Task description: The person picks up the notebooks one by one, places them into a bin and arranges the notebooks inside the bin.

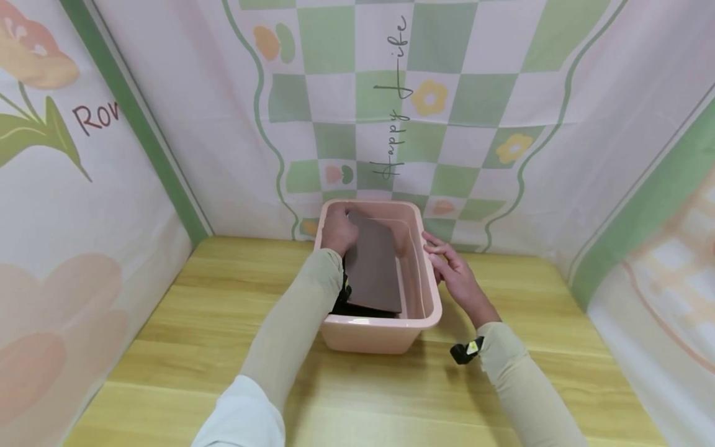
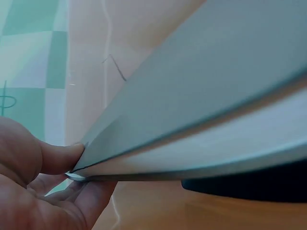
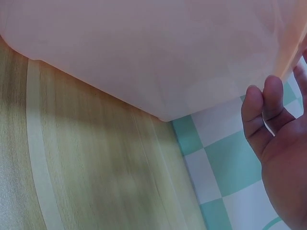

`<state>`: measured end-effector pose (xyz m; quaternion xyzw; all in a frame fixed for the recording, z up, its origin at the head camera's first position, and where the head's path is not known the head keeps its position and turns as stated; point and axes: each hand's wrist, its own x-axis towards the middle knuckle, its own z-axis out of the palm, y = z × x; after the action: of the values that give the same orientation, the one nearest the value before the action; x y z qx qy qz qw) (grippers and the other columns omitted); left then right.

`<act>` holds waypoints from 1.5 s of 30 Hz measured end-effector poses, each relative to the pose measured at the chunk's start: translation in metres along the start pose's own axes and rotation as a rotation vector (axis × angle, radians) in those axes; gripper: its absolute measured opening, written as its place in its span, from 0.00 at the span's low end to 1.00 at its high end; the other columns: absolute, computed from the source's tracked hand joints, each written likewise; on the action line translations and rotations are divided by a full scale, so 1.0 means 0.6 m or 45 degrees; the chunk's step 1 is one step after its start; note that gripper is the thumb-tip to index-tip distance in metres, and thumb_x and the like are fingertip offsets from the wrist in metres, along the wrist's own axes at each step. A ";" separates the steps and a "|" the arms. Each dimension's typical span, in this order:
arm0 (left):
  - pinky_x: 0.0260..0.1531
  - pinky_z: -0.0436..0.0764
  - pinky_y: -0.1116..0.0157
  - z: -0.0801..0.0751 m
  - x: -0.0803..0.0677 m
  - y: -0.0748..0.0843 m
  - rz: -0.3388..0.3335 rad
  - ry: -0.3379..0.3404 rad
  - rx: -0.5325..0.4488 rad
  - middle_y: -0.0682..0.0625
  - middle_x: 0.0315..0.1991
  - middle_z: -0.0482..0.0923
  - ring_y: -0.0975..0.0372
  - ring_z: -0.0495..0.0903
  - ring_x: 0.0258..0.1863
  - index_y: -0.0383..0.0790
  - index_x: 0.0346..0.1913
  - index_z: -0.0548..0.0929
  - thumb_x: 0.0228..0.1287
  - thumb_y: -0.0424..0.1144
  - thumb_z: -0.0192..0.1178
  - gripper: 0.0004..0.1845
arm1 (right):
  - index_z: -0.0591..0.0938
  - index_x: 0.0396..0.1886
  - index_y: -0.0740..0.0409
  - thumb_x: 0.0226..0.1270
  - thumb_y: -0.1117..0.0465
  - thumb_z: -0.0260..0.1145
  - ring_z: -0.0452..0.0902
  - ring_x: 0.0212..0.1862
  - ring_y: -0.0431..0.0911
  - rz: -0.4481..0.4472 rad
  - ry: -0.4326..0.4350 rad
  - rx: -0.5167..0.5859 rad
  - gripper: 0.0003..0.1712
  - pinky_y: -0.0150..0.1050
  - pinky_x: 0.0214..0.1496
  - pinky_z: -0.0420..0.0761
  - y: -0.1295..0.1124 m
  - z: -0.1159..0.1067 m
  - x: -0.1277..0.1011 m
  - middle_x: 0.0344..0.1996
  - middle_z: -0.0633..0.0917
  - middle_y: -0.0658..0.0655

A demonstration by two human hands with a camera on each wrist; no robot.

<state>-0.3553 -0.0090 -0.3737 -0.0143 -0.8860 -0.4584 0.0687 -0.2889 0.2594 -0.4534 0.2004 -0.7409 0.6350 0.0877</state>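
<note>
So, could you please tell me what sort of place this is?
It looks like a small staged booth rather than a real room: printed cloth backdrops hang on three sides of a wooden table, where two hands work at a pink plastic tub.

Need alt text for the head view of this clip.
A person's left hand holds a brown book inside a pink plastic tub on a wooden table, while the right hand rests against the tub's right rim. Printed checkered cloth hangs behind.
</note>
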 end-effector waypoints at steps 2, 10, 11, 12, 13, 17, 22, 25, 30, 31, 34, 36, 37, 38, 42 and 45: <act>0.64 0.80 0.55 0.002 0.000 0.002 -0.036 -0.001 0.067 0.48 0.65 0.81 0.54 0.79 0.66 0.46 0.61 0.84 0.65 0.23 0.48 0.27 | 0.75 0.56 0.73 0.82 0.60 0.54 0.76 0.26 0.34 -0.005 -0.002 0.011 0.18 0.28 0.27 0.79 0.001 0.000 0.000 0.75 0.72 0.47; 0.44 0.80 0.58 0.007 0.001 0.008 -0.181 -0.041 0.281 0.44 0.53 0.84 0.52 0.82 0.45 0.41 0.62 0.79 0.70 0.29 0.50 0.21 | 0.75 0.57 0.73 0.82 0.60 0.53 0.76 0.28 0.34 -0.009 -0.006 0.031 0.18 0.29 0.28 0.79 0.002 0.000 -0.001 0.76 0.71 0.48; 0.44 0.79 0.58 0.008 0.000 0.008 -0.198 -0.058 0.305 0.43 0.51 0.84 0.51 0.81 0.45 0.40 0.63 0.78 0.70 0.30 0.49 0.20 | 0.75 0.57 0.73 0.82 0.60 0.53 0.75 0.28 0.34 -0.008 -0.009 0.027 0.18 0.29 0.28 0.79 0.001 0.000 -0.001 0.76 0.70 0.48; 0.43 0.78 0.58 0.008 0.000 0.008 -0.216 -0.084 0.328 0.42 0.49 0.83 0.51 0.80 0.44 0.40 0.64 0.76 0.72 0.31 0.49 0.20 | 0.75 0.57 0.73 0.82 0.60 0.53 0.75 0.28 0.34 -0.006 -0.011 0.027 0.18 0.29 0.28 0.79 0.001 0.000 -0.001 0.76 0.70 0.49; 0.42 0.76 0.58 0.009 0.000 0.007 -0.233 -0.108 0.354 0.42 0.47 0.81 0.50 0.79 0.43 0.39 0.64 0.74 0.73 0.32 0.49 0.19 | 0.75 0.57 0.73 0.82 0.60 0.53 0.75 0.28 0.34 -0.006 -0.013 0.025 0.18 0.29 0.28 0.79 0.001 0.000 -0.001 0.76 0.70 0.49; 0.37 0.73 0.59 0.012 0.003 0.004 -0.240 -0.158 0.377 0.43 0.40 0.78 0.52 0.78 0.38 0.39 0.62 0.73 0.74 0.32 0.49 0.17 | 0.75 0.57 0.73 0.83 0.60 0.53 0.76 0.29 0.34 -0.012 -0.008 0.010 0.18 0.29 0.28 0.79 0.001 0.000 -0.001 0.77 0.70 0.50; 0.25 0.68 0.63 0.014 0.009 0.002 -0.204 -0.175 0.407 0.48 0.28 0.71 0.56 0.72 0.27 0.37 0.50 0.76 0.71 0.29 0.49 0.10 | 0.75 0.56 0.72 0.83 0.60 0.53 0.77 0.29 0.34 -0.016 -0.009 0.007 0.18 0.29 0.28 0.79 0.001 0.000 -0.001 0.77 0.70 0.49; 0.21 0.64 0.64 0.015 0.011 0.002 -0.188 -0.182 0.440 0.50 0.24 0.67 0.57 0.69 0.23 0.37 0.46 0.77 0.69 0.28 0.50 0.08 | 0.75 0.56 0.72 0.83 0.60 0.52 0.77 0.29 0.34 -0.016 -0.014 0.017 0.18 0.30 0.28 0.79 0.002 0.000 -0.001 0.77 0.70 0.50; 0.22 0.65 0.64 0.016 0.009 0.001 -0.178 -0.161 0.442 0.49 0.26 0.68 0.56 0.69 0.24 0.36 0.49 0.77 0.68 0.28 0.51 0.10 | 0.75 0.57 0.72 0.83 0.60 0.53 0.77 0.29 0.34 -0.011 -0.012 0.016 0.18 0.31 0.28 0.79 0.003 0.001 -0.002 0.77 0.70 0.50; 0.23 0.66 0.63 0.016 0.008 0.001 -0.177 -0.155 0.440 0.48 0.27 0.69 0.56 0.70 0.25 0.37 0.51 0.77 0.68 0.28 0.51 0.11 | 0.75 0.57 0.72 0.83 0.60 0.53 0.77 0.29 0.34 -0.010 -0.011 0.015 0.18 0.31 0.28 0.79 0.003 0.001 -0.002 0.77 0.70 0.50; 0.25 0.67 0.63 0.018 0.008 0.000 -0.174 -0.141 0.442 0.47 0.31 0.71 0.56 0.71 0.28 0.37 0.54 0.77 0.67 0.29 0.52 0.14 | 0.75 0.57 0.72 0.83 0.60 0.53 0.77 0.29 0.34 -0.013 -0.009 0.014 0.18 0.31 0.28 0.80 0.003 0.001 -0.002 0.77 0.70 0.49; 0.26 0.68 0.63 0.020 0.008 -0.001 -0.173 -0.136 0.440 0.46 0.33 0.73 0.56 0.72 0.29 0.37 0.56 0.77 0.66 0.28 0.53 0.16 | 0.75 0.57 0.73 0.83 0.60 0.52 0.77 0.29 0.34 -0.015 -0.009 0.014 0.18 0.31 0.28 0.80 0.003 0.001 -0.002 0.77 0.70 0.49; 0.26 0.68 0.63 0.021 0.009 -0.002 -0.171 -0.132 0.443 0.46 0.34 0.74 0.56 0.72 0.29 0.37 0.56 0.77 0.66 0.28 0.53 0.16 | 0.75 0.57 0.72 0.83 0.60 0.52 0.77 0.29 0.34 -0.016 -0.011 0.013 0.18 0.30 0.28 0.80 0.004 0.001 -0.002 0.76 0.70 0.48; 0.26 0.68 0.63 0.022 0.009 -0.003 -0.168 -0.130 0.443 0.45 0.35 0.75 0.55 0.73 0.30 0.37 0.57 0.77 0.66 0.28 0.53 0.17 | 0.74 0.57 0.73 0.83 0.60 0.52 0.77 0.30 0.34 -0.018 -0.012 0.014 0.18 0.30 0.28 0.80 0.004 0.001 -0.002 0.76 0.70 0.47; 0.31 0.71 0.62 0.025 0.010 -0.005 -0.157 -0.107 0.452 0.43 0.41 0.80 0.54 0.74 0.33 0.38 0.59 0.77 0.67 0.27 0.52 0.19 | 0.74 0.57 0.73 0.83 0.60 0.52 0.79 0.33 0.33 -0.024 -0.020 0.029 0.18 0.29 0.29 0.80 0.005 0.001 -0.002 0.76 0.70 0.46; 0.36 0.76 0.60 0.027 0.012 -0.006 -0.160 -0.098 0.472 0.42 0.45 0.82 0.53 0.77 0.36 0.38 0.59 0.77 0.67 0.28 0.52 0.18 | 0.74 0.58 0.73 0.83 0.61 0.52 0.79 0.35 0.33 -0.030 -0.022 0.040 0.18 0.29 0.29 0.80 0.004 0.002 -0.002 0.76 0.70 0.45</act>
<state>-0.3642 0.0018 -0.3848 0.0366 -0.9563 -0.2900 0.0076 -0.2886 0.2588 -0.4564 0.2160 -0.7291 0.6438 0.0858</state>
